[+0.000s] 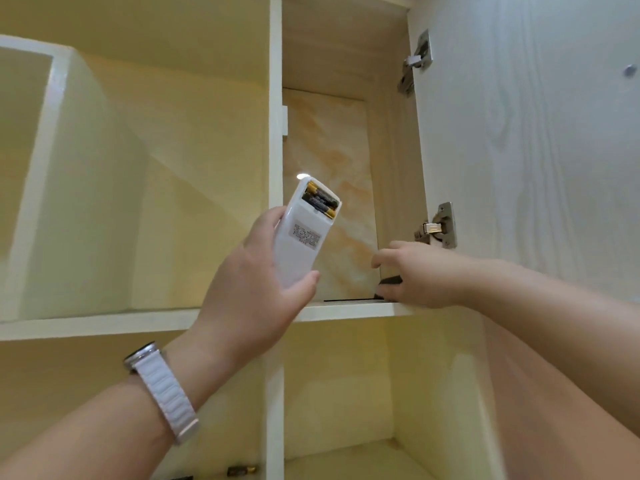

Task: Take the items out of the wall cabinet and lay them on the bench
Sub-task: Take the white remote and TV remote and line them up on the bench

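My left hand (pixel 252 282) grips a white remote control (pixel 304 233), held upright in front of the wall cabinet. Its back cover is off and black-and-gold batteries show at its top end. My right hand (pixel 412 271) reaches onto the upper right shelf (pixel 349 311) and rests its fingers on a small black object (pixel 389 281) at the shelf's right end; most of that object is hidden behind the hand. A thin flat black item (pixel 349 300) lies along the shelf's front edge beside it.
The cabinet door (pixel 533 133) stands open on the right, with two metal hinges. A white divider (pixel 276 98) splits the cabinet. A loose battery (pixel 242 470) lies on the lower left shelf. A watch with a white strap is on my left wrist.
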The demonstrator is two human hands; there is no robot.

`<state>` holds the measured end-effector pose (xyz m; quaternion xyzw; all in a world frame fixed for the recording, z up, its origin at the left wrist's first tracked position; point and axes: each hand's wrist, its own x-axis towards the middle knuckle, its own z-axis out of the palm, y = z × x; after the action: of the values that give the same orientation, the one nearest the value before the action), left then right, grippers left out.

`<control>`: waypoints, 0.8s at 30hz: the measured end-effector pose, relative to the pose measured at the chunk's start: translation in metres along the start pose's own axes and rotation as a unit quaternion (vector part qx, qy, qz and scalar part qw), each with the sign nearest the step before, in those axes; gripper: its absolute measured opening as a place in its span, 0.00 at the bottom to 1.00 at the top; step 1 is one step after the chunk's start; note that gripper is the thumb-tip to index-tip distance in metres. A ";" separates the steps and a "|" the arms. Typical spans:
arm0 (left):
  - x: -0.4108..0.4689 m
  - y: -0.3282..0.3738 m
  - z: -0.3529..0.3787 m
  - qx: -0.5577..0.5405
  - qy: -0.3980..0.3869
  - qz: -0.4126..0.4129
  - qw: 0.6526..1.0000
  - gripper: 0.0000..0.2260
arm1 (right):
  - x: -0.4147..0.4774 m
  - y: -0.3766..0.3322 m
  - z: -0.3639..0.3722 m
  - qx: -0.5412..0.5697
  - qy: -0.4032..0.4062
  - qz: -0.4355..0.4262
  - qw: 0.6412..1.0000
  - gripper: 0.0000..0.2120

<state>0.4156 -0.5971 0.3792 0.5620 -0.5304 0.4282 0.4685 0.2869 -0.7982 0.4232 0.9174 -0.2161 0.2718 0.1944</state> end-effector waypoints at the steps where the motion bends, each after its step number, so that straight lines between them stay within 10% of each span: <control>1: 0.000 -0.003 -0.001 -0.008 0.002 0.004 1.000 0.31 | 0.008 -0.003 -0.001 0.006 -0.026 0.006 1.000 0.24; 8: 0.004 -0.020 -0.003 -0.092 0.008 0.013 0.996 0.32 | 0.066 -0.016 0.003 -0.109 -0.202 0.086 0.969 0.26; 24: -0.005 -0.034 0.004 -0.059 0.035 0.141 0.988 0.31 | 0.069 -0.026 0.005 -0.017 -0.222 0.157 0.962 0.15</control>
<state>0.4491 -0.6001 0.3715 0.4377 -0.6121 0.4775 0.4535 0.3546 -0.7988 0.4538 0.9059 -0.3996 0.0849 0.1119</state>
